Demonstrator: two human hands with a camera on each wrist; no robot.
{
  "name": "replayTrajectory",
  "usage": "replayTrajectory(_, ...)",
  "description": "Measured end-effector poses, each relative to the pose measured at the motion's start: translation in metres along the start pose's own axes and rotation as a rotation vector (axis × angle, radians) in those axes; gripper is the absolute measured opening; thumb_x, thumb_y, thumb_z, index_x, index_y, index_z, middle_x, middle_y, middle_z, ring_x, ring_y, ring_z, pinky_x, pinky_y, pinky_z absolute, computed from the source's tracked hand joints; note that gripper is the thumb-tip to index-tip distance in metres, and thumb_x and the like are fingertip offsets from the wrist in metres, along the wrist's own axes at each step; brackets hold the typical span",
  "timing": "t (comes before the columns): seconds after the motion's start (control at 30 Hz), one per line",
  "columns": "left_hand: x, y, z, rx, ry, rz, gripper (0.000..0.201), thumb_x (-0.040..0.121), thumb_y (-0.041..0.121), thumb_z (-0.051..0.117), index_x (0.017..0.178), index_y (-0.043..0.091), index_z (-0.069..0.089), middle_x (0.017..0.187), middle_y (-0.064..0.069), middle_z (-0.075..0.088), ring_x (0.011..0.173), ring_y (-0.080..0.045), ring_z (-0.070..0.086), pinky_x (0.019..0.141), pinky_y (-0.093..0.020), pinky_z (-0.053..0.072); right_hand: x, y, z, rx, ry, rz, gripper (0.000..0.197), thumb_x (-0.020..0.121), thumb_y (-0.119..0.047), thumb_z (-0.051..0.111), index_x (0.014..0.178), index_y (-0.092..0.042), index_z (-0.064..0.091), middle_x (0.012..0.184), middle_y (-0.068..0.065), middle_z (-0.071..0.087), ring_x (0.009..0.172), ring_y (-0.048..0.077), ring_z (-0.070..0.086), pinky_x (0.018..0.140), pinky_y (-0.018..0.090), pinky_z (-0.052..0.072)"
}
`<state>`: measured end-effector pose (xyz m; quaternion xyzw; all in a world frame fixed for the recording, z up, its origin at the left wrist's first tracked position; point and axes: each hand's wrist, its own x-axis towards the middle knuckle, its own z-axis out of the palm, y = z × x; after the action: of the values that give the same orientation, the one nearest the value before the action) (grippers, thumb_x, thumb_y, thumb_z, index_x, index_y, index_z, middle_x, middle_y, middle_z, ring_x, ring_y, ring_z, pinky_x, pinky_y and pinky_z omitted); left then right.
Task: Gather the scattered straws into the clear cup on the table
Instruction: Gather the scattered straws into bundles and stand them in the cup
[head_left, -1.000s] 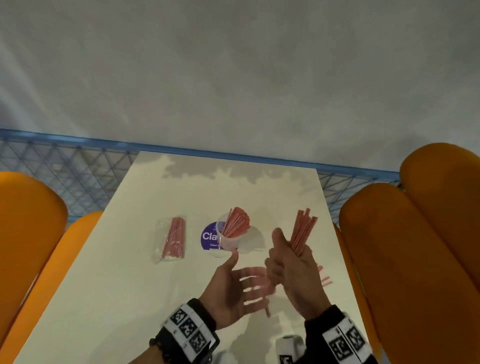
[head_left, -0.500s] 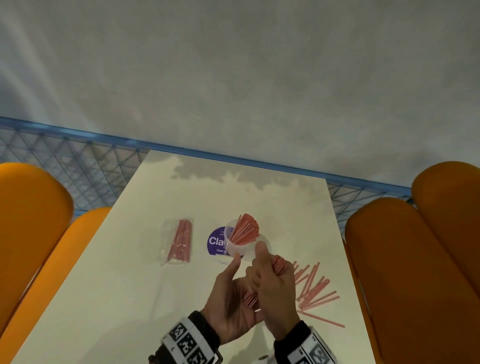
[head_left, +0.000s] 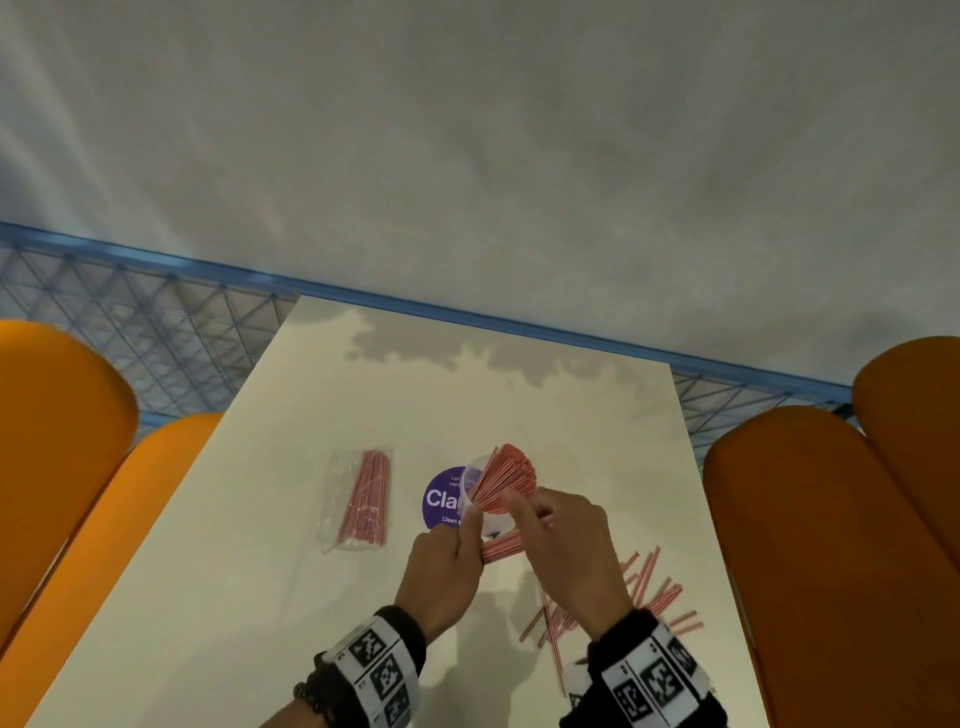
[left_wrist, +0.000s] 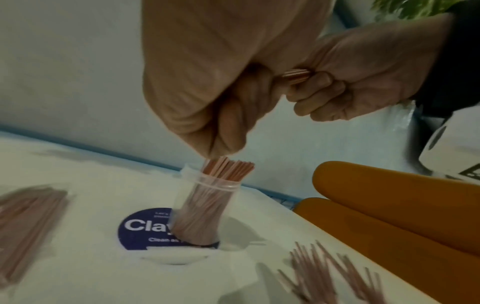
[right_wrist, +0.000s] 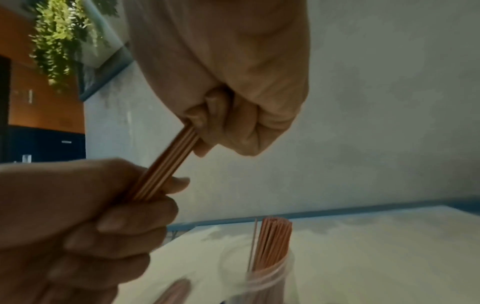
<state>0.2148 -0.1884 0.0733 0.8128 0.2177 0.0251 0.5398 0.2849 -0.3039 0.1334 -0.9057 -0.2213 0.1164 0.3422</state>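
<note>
A clear cup (head_left: 475, 486) stuffed with pink straws (head_left: 506, 475) stands mid-table, partly on a purple sticker (head_left: 441, 501). Just in front of it I hold a small bundle of straws (head_left: 501, 548) lying sideways. My left hand (head_left: 457, 540) grips its left end and my right hand (head_left: 550, 530) pinches its right end. In the right wrist view the bundle (right_wrist: 166, 164) spans from the right hand (right_wrist: 228, 115) down to the left hand (right_wrist: 103, 216), above the cup (right_wrist: 270, 273). Several loose straws (head_left: 628, 603) lie scattered on the table under my right wrist.
A clear bag of straws (head_left: 363, 501) lies left of the cup on the white table (head_left: 260, 597). Orange seat backs (head_left: 831, 545) flank the table on both sides. A blue rail (head_left: 467, 317) and a grey wall close off the far edge.
My right hand brought the upright bundle down to the open left hand. Both hands now grip it sideways, nearer the cup. The view has tilted downward.
</note>
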Motion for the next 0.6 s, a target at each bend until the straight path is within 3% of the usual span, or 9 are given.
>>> replayTrajectory(0.1, 0.028, -0.006, -0.009, 0.009, 0.07, 0.005, 0.051, 0.103, 0.039, 0.03, 0.071, 0.01, 0.058, 0.063, 0.001, 0.058, 0.058, -0.01, 0.053, 0.054, -0.016, 0.039, 0.036, 0.005, -0.004, -0.087, 0.068, 0.015, 0.048, 0.098, -0.044, 0.047, 0.057, -0.019, 0.043, 0.049, -0.009, 0.045, 0.04, 0.005, 0.039, 0.043, 0.016, 0.034)
replayTrajectory(0.17, 0.049, -0.014, -0.015, 0.048, 0.137, -0.011, 0.024, 0.098, 0.034, 0.045, 0.094, 0.014, 0.057, 0.09, -0.002, 0.063, 0.083, -0.018, 0.058, 0.071, -0.026, 0.048, 0.062, 0.012, -0.005, -0.171, 0.174, 0.056, 0.046, 0.099, -0.046, 0.042, 0.06, -0.021, 0.04, 0.055, -0.008, 0.048, 0.048, 0.01, 0.046, 0.044, 0.018, 0.03)
replayTrajectory(0.2, 0.059, -0.018, -0.015, 0.126, 0.111, -0.035, 0.023, 0.093, 0.031, 0.054, 0.111, 0.017, 0.053, 0.108, -0.002, 0.06, 0.098, -0.019, 0.057, 0.084, -0.034, 0.05, 0.073, 0.015, -0.003, -0.228, 0.206, 0.065, 0.045, 0.1, -0.046, 0.039, 0.064, -0.019, 0.04, 0.059, -0.004, 0.052, 0.055, 0.018, 0.052, 0.047, 0.024, 0.033)
replayTrajectory(0.27, 0.074, -0.025, -0.007, 0.326, -0.027, -0.054, 0.075, 0.079, 0.038, 0.068, 0.141, 0.02, 0.03, 0.14, -0.001, 0.043, 0.125, -0.021, 0.044, 0.105, -0.046, 0.039, 0.089, 0.02, 0.008, -0.392, 0.153, 0.035, 0.037, 0.101, -0.044, 0.035, 0.081, -0.017, 0.05, 0.079, 0.005, 0.063, 0.075, 0.029, 0.061, 0.059, 0.031, 0.042)
replayTrajectory(0.33, 0.082, -0.026, 0.004, 0.405, -0.099, -0.051, 0.112, 0.066, 0.055, 0.075, 0.15, 0.022, 0.009, 0.155, 0.003, 0.025, 0.14, -0.021, 0.028, 0.114, -0.05, 0.027, 0.096, 0.023, 0.029, -0.619, -0.05, -0.095, 0.026, 0.1, -0.037, 0.04, 0.112, -0.021, 0.056, 0.105, 0.005, 0.062, 0.097, 0.03, 0.061, 0.073, 0.038, 0.048)
replayTrajectory(0.37, 0.086, -0.027, 0.01, 0.434, -0.115, -0.048, 0.118, 0.064, 0.06, 0.075, 0.151, 0.023, 0.004, 0.158, 0.004, 0.019, 0.143, -0.021, 0.023, 0.115, -0.05, 0.025, 0.096, 0.024, 0.037, -0.686, -0.133, -0.125, 0.028, 0.097, -0.035, 0.047, 0.12, -0.022, 0.054, 0.112, 0.005, 0.058, 0.104, 0.03, 0.056, 0.077, 0.04, 0.048)
replayTrajectory(0.43, 0.092, -0.033, 0.02, 0.472, -0.115, -0.054, 0.116, 0.065, 0.06, 0.074, 0.151, 0.024, 0.005, 0.158, 0.004, 0.02, 0.142, -0.02, 0.026, 0.114, -0.049, 0.027, 0.095, 0.025, 0.046, -0.702, -0.098, -0.087, 0.029, 0.089, -0.039, 0.057, 0.111, -0.019, 0.058, 0.107, 0.009, 0.055, 0.1, 0.031, 0.051, 0.075, 0.044, 0.047)
replayTrajectory(0.53, 0.096, -0.04, 0.023, 0.476, -0.08, -0.064, 0.106, 0.069, 0.058, 0.072, 0.15, 0.024, 0.011, 0.151, 0.004, 0.032, 0.134, -0.02, 0.039, 0.108, -0.046, 0.034, 0.087, 0.033, 0.034, -0.535, 0.143, -0.056, 0.027, 0.095, -0.038, 0.041, 0.099, -0.019, 0.059, 0.1, 0.004, 0.053, 0.091, 0.026, 0.048, 0.073, 0.042, 0.044)
replayTrajectory(0.6, 0.096, -0.04, 0.023, 0.473, -0.08, -0.048, 0.103, 0.068, 0.059, 0.073, 0.147, 0.025, 0.016, 0.146, 0.003, 0.038, 0.129, -0.021, 0.044, 0.105, -0.048, 0.038, 0.079, 0.05, 0.012, -0.436, 0.133, 0.017, 0.024, 0.098, -0.027, 0.036, 0.104, -0.018, 0.057, 0.103, 0.003, 0.051, 0.096, 0.025, 0.046, 0.08, 0.041, 0.044)
